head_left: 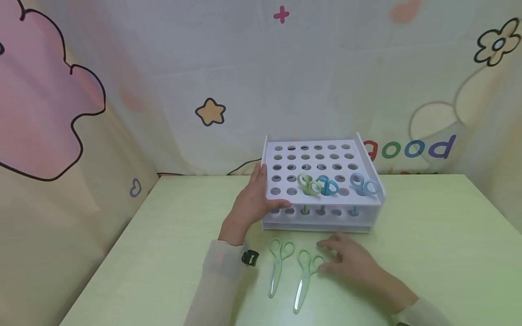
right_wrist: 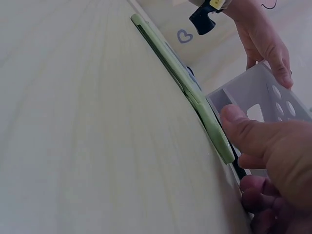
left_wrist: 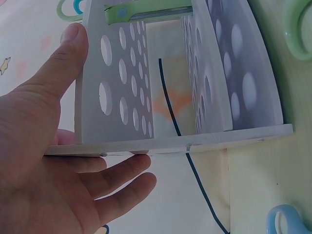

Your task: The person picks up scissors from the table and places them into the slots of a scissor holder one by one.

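My left hand (head_left: pixel 253 195) grips the left side of a white two-tier rack (head_left: pixel 281 199) full of round holes, thumb on its front edge and fingers along the outer side panel. Three scissors stand in the rack's front rows: a green pair (head_left: pixel 310 185), a teal pair (head_left: pixel 327 186) and a pale blue pair (head_left: pixel 364 186). On the table in front lie two green scissors, the left pair (head_left: pixel 277 265) and the right pair (head_left: pixel 303 283), blades toward me. My right hand (head_left: pixel 352 258) is beside the right pair's handle, thumb close to the loop, fingers loosely bent.
The light green table (head_left: pixel 424 253) extends on both sides of the rack. A printed cloth (head_left: pixel 326 81) hangs behind it, and a dark cord (head_left: pixel 243 165) runs along the back. A light blue loop (left_wrist: pixel 285 219) shows at the lower right of the left wrist view.
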A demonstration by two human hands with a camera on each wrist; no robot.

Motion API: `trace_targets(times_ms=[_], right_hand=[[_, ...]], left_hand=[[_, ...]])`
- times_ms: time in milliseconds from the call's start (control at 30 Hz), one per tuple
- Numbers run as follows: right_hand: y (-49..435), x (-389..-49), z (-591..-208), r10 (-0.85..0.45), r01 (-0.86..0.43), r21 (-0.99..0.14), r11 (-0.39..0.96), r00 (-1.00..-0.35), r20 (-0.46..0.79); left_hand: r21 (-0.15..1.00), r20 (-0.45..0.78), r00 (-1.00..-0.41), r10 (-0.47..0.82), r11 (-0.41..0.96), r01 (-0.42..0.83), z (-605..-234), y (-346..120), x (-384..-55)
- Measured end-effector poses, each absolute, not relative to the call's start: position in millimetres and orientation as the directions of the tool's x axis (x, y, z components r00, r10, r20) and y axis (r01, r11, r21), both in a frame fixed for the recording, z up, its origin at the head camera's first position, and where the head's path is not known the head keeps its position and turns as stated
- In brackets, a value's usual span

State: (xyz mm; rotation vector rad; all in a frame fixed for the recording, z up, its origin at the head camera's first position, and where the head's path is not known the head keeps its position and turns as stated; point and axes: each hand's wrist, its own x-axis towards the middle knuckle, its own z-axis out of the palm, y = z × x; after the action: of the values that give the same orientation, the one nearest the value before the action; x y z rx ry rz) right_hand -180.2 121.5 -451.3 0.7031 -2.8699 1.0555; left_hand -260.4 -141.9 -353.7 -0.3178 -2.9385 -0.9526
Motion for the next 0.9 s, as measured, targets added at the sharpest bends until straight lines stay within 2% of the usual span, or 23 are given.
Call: trace_targets(times_ms=[200,533,900], right_hand=[[121,-178,-453,-0.476,-0.494,-0.525,0.693,-0.86,0.181],[122,-177,-448,-0.535,-0.551,-0.502,0.666,-0.822,0.193],[135,-184,-443,-0.607,-0.538,-0.649,0.538,-0.781,0.145]], left_hand=[[0.576,0.092,-0.98,0.177,0.793,0.198,-353,-142,-259],[0.596,0.098,-0.978,0.184,0.776,0.206,-357,-143,-260],[0.593,0.107,-0.977,0.184,0.777,0.212,-356,-143,-261]])
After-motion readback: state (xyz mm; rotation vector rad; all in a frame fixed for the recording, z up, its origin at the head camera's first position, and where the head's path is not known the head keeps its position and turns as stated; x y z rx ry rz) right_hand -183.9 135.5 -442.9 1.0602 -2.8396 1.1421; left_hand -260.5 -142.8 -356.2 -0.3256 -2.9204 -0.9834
